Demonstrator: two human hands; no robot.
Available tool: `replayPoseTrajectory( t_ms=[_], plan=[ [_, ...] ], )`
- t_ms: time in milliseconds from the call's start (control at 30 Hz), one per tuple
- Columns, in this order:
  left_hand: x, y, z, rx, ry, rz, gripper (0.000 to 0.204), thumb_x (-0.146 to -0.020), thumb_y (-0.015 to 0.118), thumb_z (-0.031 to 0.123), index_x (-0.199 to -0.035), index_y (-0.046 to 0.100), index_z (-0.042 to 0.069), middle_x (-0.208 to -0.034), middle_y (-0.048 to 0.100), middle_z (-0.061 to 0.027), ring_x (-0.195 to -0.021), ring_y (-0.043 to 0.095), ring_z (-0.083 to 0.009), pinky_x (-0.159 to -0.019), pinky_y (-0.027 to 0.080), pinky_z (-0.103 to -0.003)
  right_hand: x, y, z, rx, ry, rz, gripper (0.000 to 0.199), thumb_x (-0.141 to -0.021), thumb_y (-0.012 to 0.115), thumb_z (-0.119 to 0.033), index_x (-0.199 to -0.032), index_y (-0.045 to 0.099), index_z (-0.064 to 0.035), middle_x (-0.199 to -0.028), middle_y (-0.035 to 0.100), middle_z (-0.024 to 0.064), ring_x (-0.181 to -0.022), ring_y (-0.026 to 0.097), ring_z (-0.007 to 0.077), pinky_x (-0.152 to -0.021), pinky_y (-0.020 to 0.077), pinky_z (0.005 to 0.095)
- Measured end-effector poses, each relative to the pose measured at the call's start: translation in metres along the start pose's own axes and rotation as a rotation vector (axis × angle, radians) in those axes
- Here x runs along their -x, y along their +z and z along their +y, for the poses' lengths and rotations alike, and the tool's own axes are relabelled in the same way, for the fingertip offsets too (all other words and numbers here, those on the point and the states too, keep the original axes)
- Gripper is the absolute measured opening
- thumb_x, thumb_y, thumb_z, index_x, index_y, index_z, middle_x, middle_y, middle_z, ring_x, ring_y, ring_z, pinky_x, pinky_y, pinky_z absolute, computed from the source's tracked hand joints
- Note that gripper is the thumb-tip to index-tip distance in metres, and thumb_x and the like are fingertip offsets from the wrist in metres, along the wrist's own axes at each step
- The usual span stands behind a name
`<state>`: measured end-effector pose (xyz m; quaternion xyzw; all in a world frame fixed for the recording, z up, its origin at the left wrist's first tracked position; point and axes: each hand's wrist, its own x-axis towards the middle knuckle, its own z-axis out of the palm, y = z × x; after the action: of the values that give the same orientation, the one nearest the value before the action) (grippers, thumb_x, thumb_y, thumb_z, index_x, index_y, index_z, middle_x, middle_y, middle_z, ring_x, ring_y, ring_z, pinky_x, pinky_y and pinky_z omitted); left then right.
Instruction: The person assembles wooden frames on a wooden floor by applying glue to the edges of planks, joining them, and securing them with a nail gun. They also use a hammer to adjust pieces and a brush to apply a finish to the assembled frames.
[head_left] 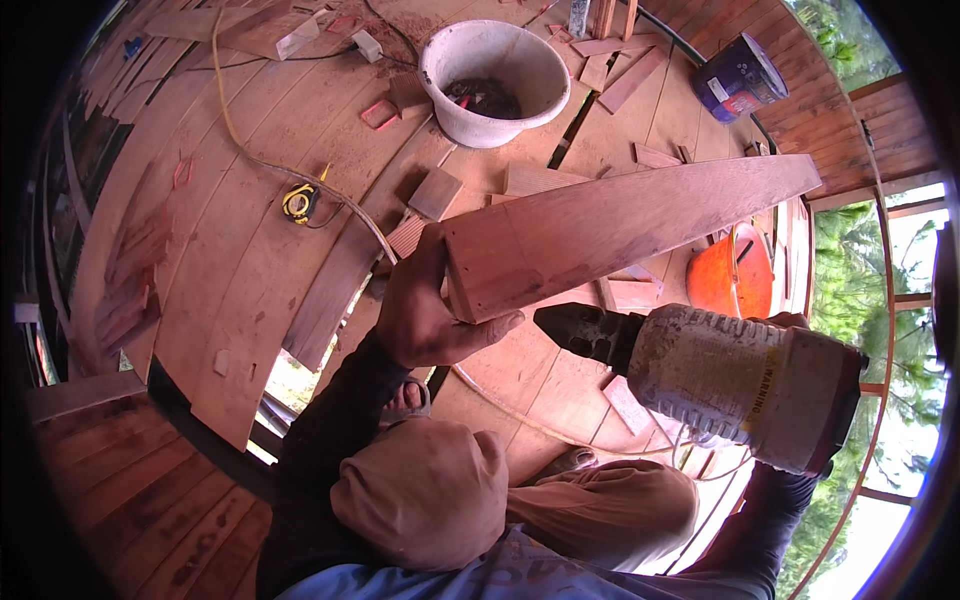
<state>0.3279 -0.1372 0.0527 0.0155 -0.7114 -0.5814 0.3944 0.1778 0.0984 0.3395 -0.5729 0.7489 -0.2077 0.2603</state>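
Note:
A long reddish-brown wooden board (620,225) slants across the middle, its near end gripped by my left hand (415,305). The thumb lies under the lower corner, and the other fingers are hidden behind the wood. Small dark marks dot the board face near that end. My right hand (790,320) holds a worn, dusty whitish nail gun (715,375), which covers most of the hand. The tool's black nose points left, just below the board's lower edge and close to my left thumb.
On the plank floor stand a whitish tub (495,85) with dark contents, a dark blue bucket (740,78) and an orange plastic container (732,270). A yellow tape measure (299,203) lies left, near a yellowish hose (235,135). Wood offcuts (435,193) are scattered about; floor gaps show at lower left.

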Motion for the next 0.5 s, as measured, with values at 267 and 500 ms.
replayPoseTrajectory(
  t_ms=[267, 500],
  plan=[
    [-0.002, 0.006, 0.004, 0.024, -0.033, -0.010, 0.085, -0.073, 0.088, 0.038, -0.132, 0.043, -0.003, -0.116, 0.064, -0.0202, -0.105, 0.069, -0.0331, -0.086, 0.056, -0.041, -0.050, -0.029, -0.061, 0.125, 0.057, -0.081, 0.091, -0.062, 0.089, -0.036, -0.134, 0.053, 0.0061, -0.113, 0.067, 0.0163, -0.101, 0.067, 0.0274, -0.090, 0.0506, 0.0375],
    [-0.007, 0.005, 0.006, -0.095, 0.088, 0.032, 0.081, -0.070, 0.089, 0.036, -0.130, 0.046, 0.002, -0.115, 0.065, -0.0203, -0.099, 0.070, -0.0356, -0.084, 0.057, -0.042, -0.061, -0.015, -0.076, 0.172, 0.130, -0.083, 0.092, -0.061, 0.090, -0.029, -0.137, 0.051, 0.0051, -0.118, 0.066, 0.0152, -0.106, 0.066, 0.0264, -0.095, 0.0488, 0.0378]
  ],
)
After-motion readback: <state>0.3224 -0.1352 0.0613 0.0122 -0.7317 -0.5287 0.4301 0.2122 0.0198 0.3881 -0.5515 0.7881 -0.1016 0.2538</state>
